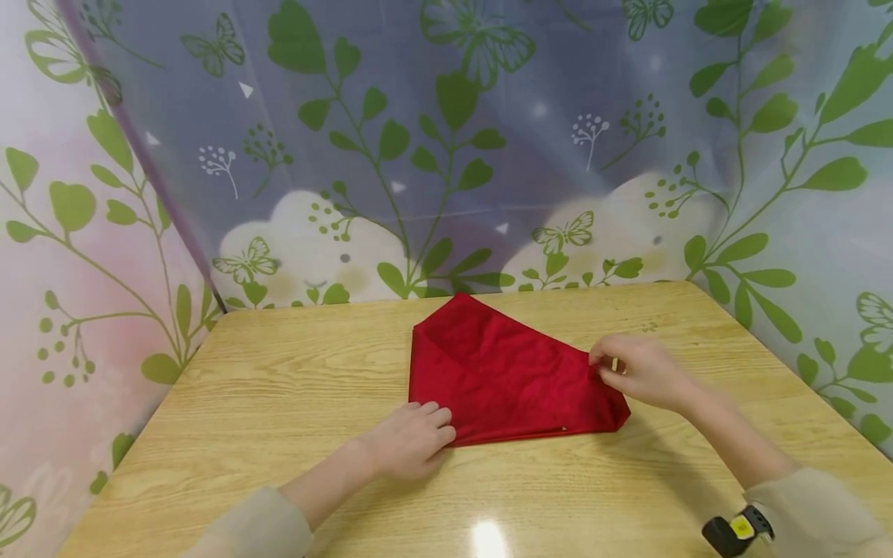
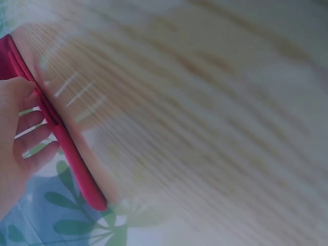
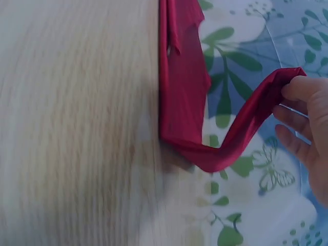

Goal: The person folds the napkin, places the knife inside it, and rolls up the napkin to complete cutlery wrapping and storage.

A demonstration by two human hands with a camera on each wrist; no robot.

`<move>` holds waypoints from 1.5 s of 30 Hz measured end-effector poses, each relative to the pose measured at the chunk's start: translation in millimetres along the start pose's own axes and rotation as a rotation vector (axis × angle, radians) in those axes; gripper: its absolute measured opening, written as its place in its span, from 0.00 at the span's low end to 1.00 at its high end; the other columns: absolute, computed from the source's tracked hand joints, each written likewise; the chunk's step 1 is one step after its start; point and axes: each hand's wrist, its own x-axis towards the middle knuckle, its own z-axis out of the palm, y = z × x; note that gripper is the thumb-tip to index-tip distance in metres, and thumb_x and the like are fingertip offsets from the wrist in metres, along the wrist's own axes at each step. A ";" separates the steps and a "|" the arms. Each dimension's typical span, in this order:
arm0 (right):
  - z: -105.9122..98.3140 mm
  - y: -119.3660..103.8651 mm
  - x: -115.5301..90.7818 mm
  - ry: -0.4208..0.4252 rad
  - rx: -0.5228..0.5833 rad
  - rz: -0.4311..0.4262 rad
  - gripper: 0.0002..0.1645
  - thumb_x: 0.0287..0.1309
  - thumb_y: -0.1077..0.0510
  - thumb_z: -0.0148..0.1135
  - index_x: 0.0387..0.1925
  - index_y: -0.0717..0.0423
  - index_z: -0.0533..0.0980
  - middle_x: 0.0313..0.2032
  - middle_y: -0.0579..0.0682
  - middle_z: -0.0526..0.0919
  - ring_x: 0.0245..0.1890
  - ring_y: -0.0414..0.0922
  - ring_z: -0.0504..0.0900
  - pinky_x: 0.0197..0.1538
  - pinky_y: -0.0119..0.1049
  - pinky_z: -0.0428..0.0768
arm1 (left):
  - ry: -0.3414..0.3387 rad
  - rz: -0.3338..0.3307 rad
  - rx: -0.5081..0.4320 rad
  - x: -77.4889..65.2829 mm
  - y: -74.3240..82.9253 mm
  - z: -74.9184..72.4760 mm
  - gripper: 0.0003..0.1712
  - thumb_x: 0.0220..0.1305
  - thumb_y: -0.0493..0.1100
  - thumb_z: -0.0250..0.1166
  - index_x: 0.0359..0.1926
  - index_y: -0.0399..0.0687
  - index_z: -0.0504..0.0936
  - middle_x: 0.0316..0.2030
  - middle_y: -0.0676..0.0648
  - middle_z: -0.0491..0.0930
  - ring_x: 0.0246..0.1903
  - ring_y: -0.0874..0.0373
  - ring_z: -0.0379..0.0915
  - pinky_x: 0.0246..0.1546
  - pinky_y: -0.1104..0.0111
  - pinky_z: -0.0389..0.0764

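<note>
A red cloth [image 1: 498, 372], folded into layers with a pointed top, lies on the wooden table. On its front left corner rests my left hand [image 1: 412, 439], fingers fairly straight. The left wrist view shows that hand [image 2: 18, 133] at the cloth's layered edge [image 2: 77, 164]. At the right side, my right hand [image 1: 645, 368] pinches part of the cloth between thumb and fingers. In the right wrist view, the pinched end [image 3: 256, 105] rises off the table in a curved strip, while the rest stays flat.
The light wooden table [image 1: 293, 364] extends around the cloth. Behind it and at both sides hang printed curtains [image 1: 391, 194] with leaves and butterflies. A black strap with a small device [image 1: 738, 529] is at the right wrist.
</note>
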 end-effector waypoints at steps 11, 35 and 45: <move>30.2 -28.8 29.0 -0.090 0.028 0.001 0.13 0.44 0.72 0.66 0.31 0.54 0.77 0.30 0.42 0.80 0.30 0.38 0.77 0.33 0.33 0.76 | 0.116 -0.060 -0.027 1.4 0.6 2.8 0.10 0.58 0.45 0.60 0.21 0.52 0.75 0.19 0.56 0.68 0.21 0.62 0.63 0.22 0.75 0.59; 76.3 -57.3 53.8 -0.021 -0.031 -0.117 0.10 0.43 0.66 0.70 0.28 0.50 0.79 0.29 0.40 0.80 0.32 0.38 0.78 0.35 0.31 0.77 | 0.420 -0.231 -0.077 22.9 0.5 -16.0 0.06 0.55 0.44 0.65 0.24 0.49 0.80 0.22 0.54 0.76 0.24 0.60 0.71 0.33 0.68 0.70; 86.8 -71.2 60.0 -0.009 0.016 -0.077 0.12 0.43 0.68 0.69 0.26 0.52 0.75 0.25 0.41 0.78 0.26 0.36 0.73 0.32 0.27 0.75 | 0.294 -0.406 -0.465 34.7 5.9 -26.3 0.08 0.57 0.47 0.65 0.29 0.47 0.82 0.25 0.55 0.79 0.26 0.62 0.72 0.31 0.72 0.72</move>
